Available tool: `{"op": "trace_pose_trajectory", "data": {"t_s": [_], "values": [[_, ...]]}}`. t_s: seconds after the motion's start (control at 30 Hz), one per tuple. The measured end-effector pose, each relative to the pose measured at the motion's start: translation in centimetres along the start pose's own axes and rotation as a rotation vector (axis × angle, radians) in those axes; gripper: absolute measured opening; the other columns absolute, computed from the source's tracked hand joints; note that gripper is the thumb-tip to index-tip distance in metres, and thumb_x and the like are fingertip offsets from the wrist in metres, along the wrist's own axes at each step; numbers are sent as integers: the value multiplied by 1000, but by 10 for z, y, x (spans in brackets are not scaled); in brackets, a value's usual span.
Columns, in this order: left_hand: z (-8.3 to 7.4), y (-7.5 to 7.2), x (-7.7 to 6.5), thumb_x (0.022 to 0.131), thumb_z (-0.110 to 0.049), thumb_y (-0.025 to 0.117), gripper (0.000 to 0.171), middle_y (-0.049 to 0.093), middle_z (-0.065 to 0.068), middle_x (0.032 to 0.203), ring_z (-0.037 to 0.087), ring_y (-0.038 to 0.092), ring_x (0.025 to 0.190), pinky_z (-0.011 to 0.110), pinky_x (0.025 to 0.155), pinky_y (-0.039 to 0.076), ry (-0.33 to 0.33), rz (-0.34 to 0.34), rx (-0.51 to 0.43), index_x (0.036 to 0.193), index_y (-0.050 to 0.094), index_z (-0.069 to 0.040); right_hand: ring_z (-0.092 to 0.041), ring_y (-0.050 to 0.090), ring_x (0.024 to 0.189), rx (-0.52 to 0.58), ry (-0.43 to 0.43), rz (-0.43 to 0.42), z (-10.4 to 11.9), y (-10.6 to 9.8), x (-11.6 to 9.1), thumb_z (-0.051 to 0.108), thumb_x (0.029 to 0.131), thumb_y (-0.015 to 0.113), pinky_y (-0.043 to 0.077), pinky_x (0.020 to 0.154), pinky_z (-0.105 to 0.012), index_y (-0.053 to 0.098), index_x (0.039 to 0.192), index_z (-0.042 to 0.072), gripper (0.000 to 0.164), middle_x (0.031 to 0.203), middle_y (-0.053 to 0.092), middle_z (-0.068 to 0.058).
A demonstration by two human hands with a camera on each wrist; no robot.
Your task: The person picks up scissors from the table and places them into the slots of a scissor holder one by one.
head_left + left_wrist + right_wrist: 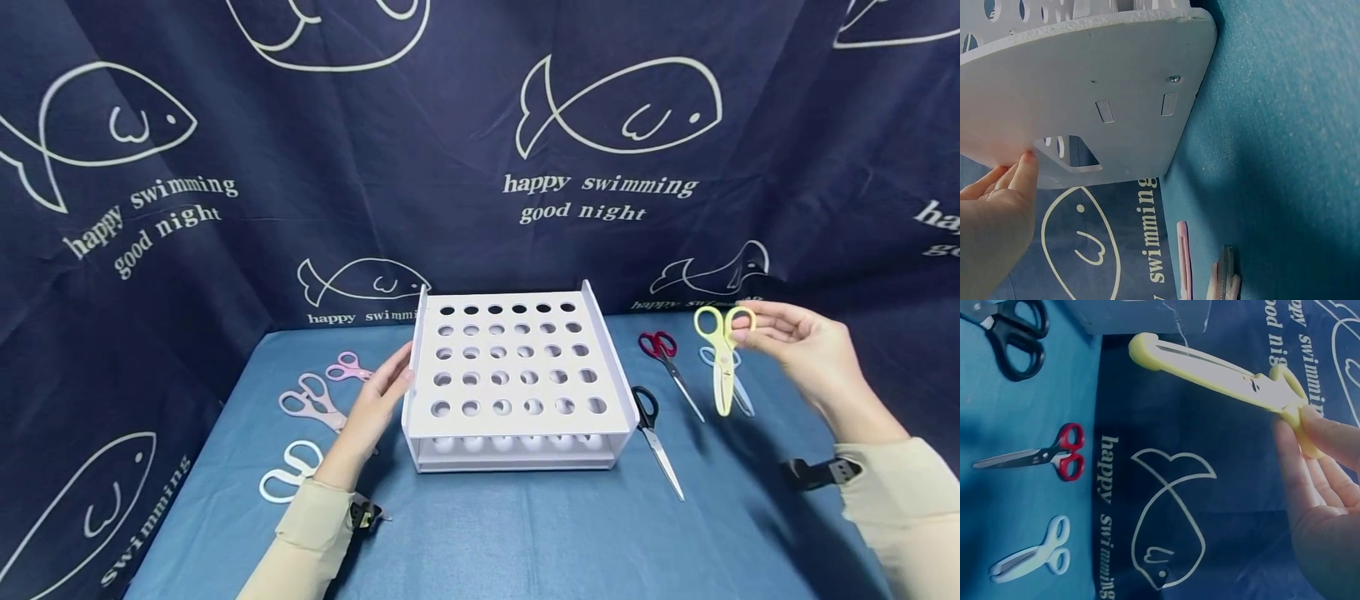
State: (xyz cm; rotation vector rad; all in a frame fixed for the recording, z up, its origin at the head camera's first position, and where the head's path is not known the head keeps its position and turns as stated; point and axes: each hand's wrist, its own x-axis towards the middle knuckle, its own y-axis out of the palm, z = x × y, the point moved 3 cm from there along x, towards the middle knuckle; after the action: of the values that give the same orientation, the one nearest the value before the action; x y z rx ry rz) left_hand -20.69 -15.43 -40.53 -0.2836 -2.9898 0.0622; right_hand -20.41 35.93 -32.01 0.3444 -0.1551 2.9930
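Yellow scissors (723,358) hang blades down from my right hand (810,358), whose thumb and fingers pinch one handle loop. In the right wrist view the scissors (1229,378) show closed blades, held above the table. My left hand (378,400) rests against the left side of a white rack (525,433) with rows of round holes. In the left wrist view the fingertips of the left hand (1007,206) touch the side panel (1135,144) by its cut-out. Whether those fingers curl round the edge is hard to tell.
Right of the rack lie black-handled scissors (660,450), red-handled scissors (671,375) and light blue scissors (1029,559). To its left are pink scissors (347,367), pale mauve scissors (311,402) and white-handled scissors (288,475). A navy fish-print cloth (450,167) hangs behind the blue table (487,533).
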Motion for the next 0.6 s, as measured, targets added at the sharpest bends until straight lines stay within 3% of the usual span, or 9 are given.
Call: {"op": "trace_pose_trajectory", "data": {"t_s": [0.13,0.43,0.6], "values": [[1,0,1,103,-24,47,53,33,9,156,20,31,144,18,112,30,1,2,-3,151,32,-10,1,70,77,5,-32,-1,6,6,7,-8,80,73,52,70,-8,72,109,13,35,85,75,9],[1,0,1,103,-24,47,53,33,9,156,22,30,145,35,118,24,-4,-3,20,151,32,-9,6,68,77,-271,-58,-14,22,24,24,4,81,76,52,70,-7,68,117,12,38,85,72,19],[1,0,1,103,-25,47,53,33,10,157,22,29,145,35,118,24,-8,-7,19,152,32,-9,6,68,77,-287,-73,-12,32,35,34,5,82,76,51,71,-7,67,118,13,38,85,72,21]]}}
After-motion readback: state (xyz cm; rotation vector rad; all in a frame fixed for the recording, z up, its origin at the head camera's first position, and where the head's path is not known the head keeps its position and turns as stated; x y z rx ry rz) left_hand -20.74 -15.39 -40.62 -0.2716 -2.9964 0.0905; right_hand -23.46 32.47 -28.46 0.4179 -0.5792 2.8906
